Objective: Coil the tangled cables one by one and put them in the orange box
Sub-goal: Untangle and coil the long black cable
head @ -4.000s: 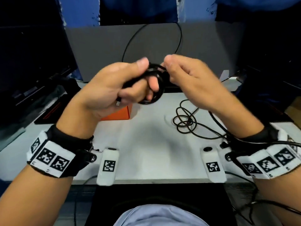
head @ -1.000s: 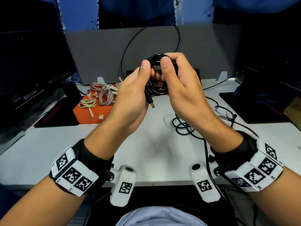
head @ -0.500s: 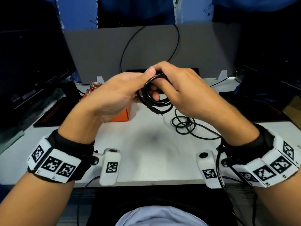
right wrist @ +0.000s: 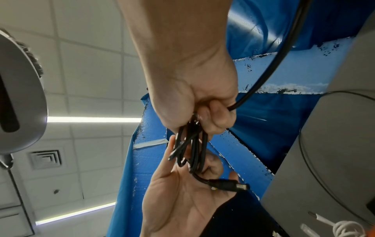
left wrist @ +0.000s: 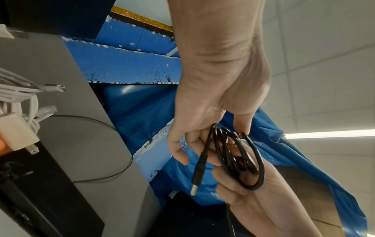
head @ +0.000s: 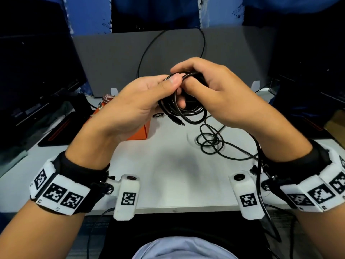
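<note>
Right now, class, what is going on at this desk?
A person holds a coiled black cable above the white desk, the left hand and right hand both gripping it, its plug hanging loose. The orange box sits behind the left hand. Another black cable lies tangled on the desk.

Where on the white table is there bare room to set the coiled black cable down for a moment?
The bare patch of the white table lies in the near middle, bordered by the orange box on the left, the loose black cable on the right and the table's near edge. The right side is crowded with that cable's loops. The box already holds pale cables.
</note>
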A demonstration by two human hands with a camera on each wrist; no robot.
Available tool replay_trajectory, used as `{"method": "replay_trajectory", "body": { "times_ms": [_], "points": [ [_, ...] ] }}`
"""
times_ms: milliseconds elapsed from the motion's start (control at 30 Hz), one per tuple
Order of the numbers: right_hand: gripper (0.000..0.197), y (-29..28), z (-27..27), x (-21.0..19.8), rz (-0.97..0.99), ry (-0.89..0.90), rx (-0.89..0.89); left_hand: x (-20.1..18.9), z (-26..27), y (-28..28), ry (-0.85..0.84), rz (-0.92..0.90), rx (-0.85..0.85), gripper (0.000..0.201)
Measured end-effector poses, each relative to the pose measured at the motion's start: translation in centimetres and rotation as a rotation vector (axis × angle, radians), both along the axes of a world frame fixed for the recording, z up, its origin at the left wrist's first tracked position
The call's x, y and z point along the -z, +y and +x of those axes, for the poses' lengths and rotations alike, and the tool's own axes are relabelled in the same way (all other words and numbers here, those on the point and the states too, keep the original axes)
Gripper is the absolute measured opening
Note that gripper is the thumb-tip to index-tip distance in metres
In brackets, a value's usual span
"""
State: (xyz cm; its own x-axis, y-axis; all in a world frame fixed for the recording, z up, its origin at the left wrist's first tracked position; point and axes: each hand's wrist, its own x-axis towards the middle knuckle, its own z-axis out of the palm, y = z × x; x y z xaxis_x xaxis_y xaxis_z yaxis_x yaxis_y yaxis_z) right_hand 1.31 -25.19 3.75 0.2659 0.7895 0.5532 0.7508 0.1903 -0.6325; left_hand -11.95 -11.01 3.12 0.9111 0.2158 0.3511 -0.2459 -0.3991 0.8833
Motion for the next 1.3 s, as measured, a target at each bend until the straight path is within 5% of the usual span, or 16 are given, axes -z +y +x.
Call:
{"method": "replay_trajectory", "body": {
  "times_ms": [200,467,733,900,967,1100,1300],
  "points": [
    [0.022,0.2,-0.8,0.3,0.107,0.116,-0.121,-0.1,0.0,-0.3,-0.067,0.093,-0.088,0.048],
    [0.024,1.3,-1.8,1.7,0.376,-0.1,0.261,0.8,0.8,-1.7,-0.129,-0.267,0.03,0.035],
    [0.051,1.0,-0.5,1.0,0.317,-0.037,0.198,1.1,1.4,-2.2,-0.161,-0.338,0.069,0.031],
    [0.018,1.1,-1.2,1.3,0.331,-0.015,0.217,0.8,1.4,-2.3,-0.195,-0.699,0.188,0.025],
    [0.022,1.2,-1.1,1.2,0.315,-0.051,0.271,0.7,1.3,-2.3,-0.169,-0.763,0.232,0.027],
    [0.037,1.1,-0.2,1.2,0.273,-0.164,0.371,0.8,1.2,-2.2,-0.07,-0.689,0.221,0.033],
    [0.031,0.9,-0.1,1.3,0.134,-0.175,0.309,1.0,1.2,-2.1,-0.091,-0.526,0.077,0.035]
  ]
}}
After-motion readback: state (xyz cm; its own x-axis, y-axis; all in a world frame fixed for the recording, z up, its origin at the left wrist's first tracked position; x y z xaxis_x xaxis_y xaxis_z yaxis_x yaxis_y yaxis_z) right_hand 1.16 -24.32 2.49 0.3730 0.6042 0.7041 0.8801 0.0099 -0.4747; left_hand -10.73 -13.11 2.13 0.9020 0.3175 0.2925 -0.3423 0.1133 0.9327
